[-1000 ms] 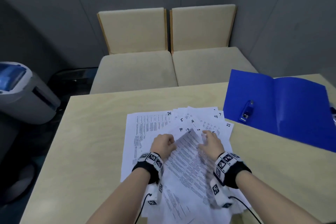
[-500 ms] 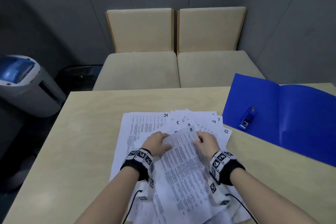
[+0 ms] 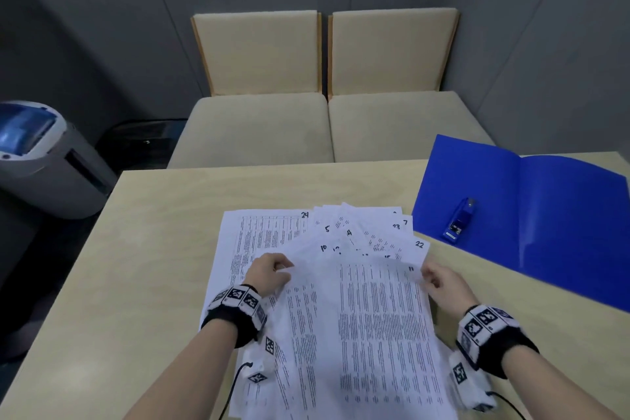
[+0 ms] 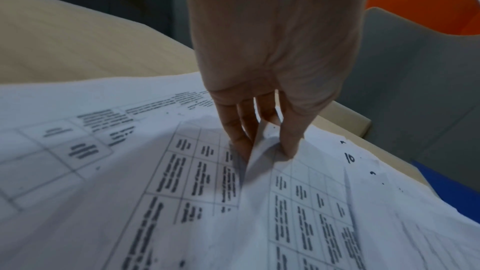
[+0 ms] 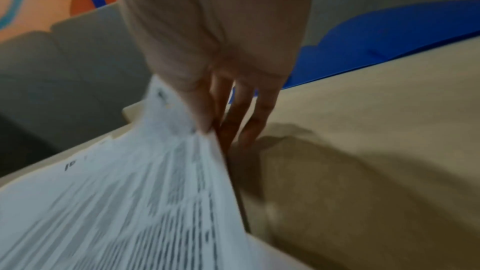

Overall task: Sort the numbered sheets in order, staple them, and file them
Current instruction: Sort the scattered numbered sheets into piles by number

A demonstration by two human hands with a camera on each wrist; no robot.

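White printed sheets with handwritten numbers lie fanned (image 3: pixel 358 232) on the light wooden table (image 3: pixel 153 249); numbers such as 24, 5, 10 and 22 show at their corners. My right hand (image 3: pixel 438 280) (image 5: pixel 215 128) pinches the top right corner of sheet 11 (image 3: pixel 381 317), which lies on top, its right edge lifted. My left hand (image 3: pixel 272 273) (image 4: pixel 259 143) pinches a raised fold of paper at the pile's left side. An open blue folder (image 3: pixel 552 222) lies at the right, with a small blue stapler (image 3: pixel 460 220) on its left half.
Two beige padded chairs (image 3: pixel 259 126) stand behind the table's far edge. A grey machine with a blue lid (image 3: pixel 44 160) sits on the floor at the left. Bare tabletop shows left of the pile and between the pile and the folder.
My right hand has moved to the right with sheet 11, drawing it over the pile. My left hand has stayed on the left side, holding the paper.
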